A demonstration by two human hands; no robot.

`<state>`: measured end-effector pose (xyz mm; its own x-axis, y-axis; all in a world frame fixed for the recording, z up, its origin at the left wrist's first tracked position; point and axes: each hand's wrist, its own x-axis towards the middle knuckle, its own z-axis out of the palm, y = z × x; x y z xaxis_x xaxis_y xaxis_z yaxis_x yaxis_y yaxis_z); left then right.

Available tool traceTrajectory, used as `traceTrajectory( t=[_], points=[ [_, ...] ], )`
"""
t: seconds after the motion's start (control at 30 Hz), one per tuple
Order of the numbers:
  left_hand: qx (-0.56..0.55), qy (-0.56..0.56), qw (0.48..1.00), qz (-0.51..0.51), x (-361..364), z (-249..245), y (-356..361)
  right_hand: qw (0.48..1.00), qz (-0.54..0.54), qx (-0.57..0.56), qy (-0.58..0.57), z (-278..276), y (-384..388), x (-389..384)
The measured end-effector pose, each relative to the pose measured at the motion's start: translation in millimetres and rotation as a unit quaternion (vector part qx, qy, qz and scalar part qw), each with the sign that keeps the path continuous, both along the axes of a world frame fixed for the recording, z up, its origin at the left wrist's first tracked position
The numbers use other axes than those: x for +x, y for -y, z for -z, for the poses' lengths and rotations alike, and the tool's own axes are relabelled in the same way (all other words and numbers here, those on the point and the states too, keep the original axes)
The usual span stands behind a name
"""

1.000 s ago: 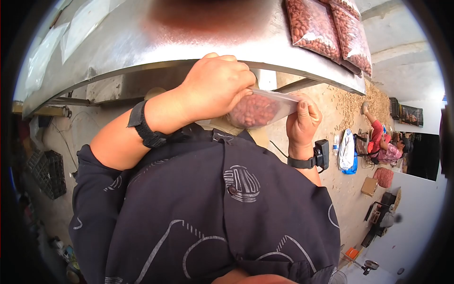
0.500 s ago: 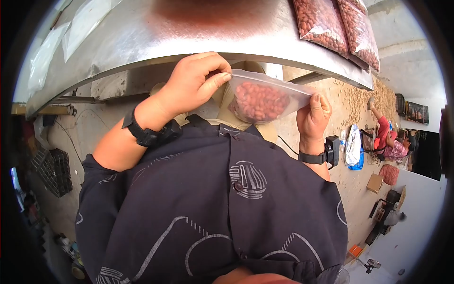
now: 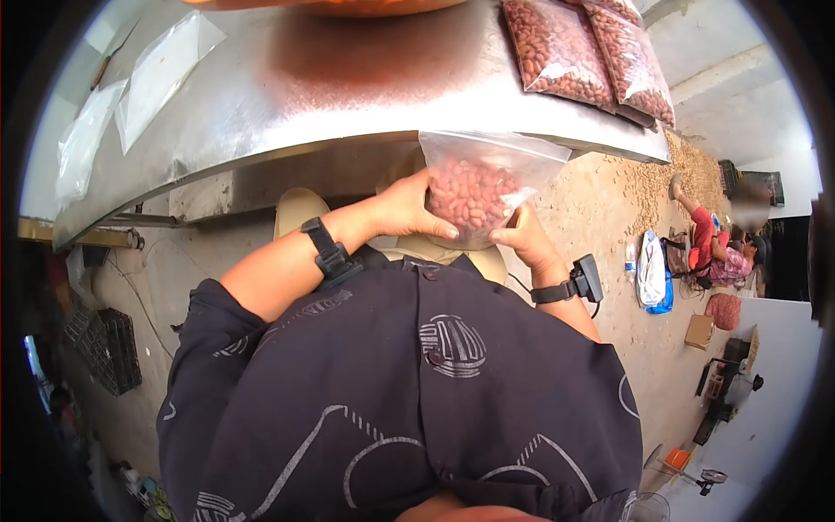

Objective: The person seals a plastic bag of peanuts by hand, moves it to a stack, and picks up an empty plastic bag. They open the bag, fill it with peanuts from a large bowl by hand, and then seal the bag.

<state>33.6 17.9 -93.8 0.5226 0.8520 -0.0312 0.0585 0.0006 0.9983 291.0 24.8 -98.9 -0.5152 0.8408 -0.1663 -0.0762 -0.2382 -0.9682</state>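
Bag (image 3: 474,193) of nuts, held between two hands.
Left hand (image 3: 405,207) and right hand (image 3: 529,237) clamp its lower sides, thumbs in front, seemingly to bear the weight and keep it upright. It hangs just before the table (image 3: 348,122): clear, bulging low with red-brown nuts, slack on top; whether sealed, I cannot tell. Beyond, filled packs (image 3: 561,56) lie flat, stacked; a person (image 3: 729,261) sits farther off.

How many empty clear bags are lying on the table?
2 visible, both toward the left end of the table: one bag nearer the middle, the other bag beside it, further left. More may be hidden beneath.
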Motion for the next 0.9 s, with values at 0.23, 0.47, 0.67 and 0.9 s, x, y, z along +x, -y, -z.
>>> traceTrajectory(
  t=[0.23, 0.47, 0.67, 0.9],
  points=[
    [0.027, 0.054, 0.997, 0.046, 7, -16, 1, 0.990, -0.010, 0.137, 0.003, -20, 13, -8],
    [0.086, 0.031, 0.996, -0.022, 17, -71, 1, 0.985, 0.088, 0.147, -0.038, -43, 39, -7],
    [0.097, 0.123, 0.987, -0.029, 11, -140, 2, 0.951, 0.163, 0.157, -0.211, -112, 16, 15],
    [0.370, -0.141, 0.890, -0.225, -61, -143, -7, 0.961, 0.220, 0.157, -0.062, -197, -76, 55]
  ],
)
